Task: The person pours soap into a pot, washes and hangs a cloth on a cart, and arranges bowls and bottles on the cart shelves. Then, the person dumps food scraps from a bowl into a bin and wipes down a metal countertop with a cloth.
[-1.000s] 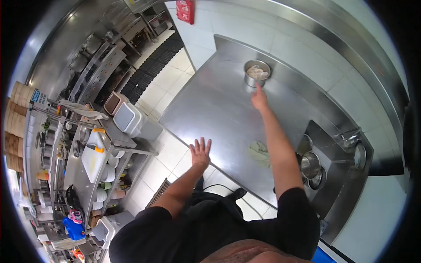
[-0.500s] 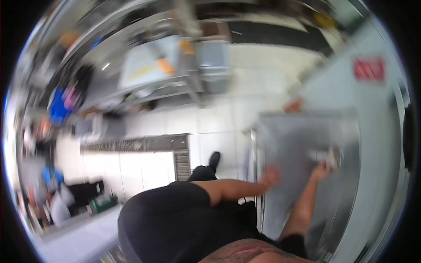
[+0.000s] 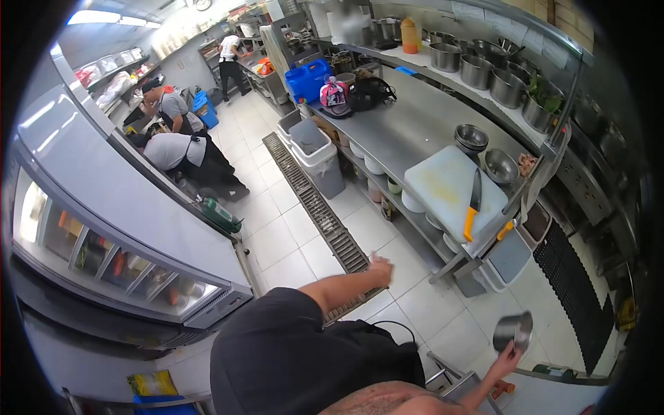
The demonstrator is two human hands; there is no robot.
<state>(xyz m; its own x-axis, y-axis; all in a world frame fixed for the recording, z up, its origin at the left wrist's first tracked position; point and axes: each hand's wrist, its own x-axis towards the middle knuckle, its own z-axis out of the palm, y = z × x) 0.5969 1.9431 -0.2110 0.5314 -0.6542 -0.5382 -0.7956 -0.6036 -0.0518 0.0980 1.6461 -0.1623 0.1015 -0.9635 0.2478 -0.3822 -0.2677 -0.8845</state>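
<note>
A small round stainless steel pot is gripped at its near side by my right hand, held out low at the right above the floor. My left hand is stretched forward over the floor by the drain grate, its fingers loosely apart with nothing in them. Nearest ahead is a steel worktable. On it lies a white cutting board with an orange-handled knife across it. Metal bowls stand beside the board.
Steel pots line the shelf above the worktable. Grey bins stand at its far end. A glass-front fridge flanks me on the left. Two people bend near it; another person stands farther back. A drain grate crosses the floor.
My view has swung from the steel surface on the right toward the worktable and aisle. My right hand now holds the pot away from that surface; my left hand has moved out over the floor.
</note>
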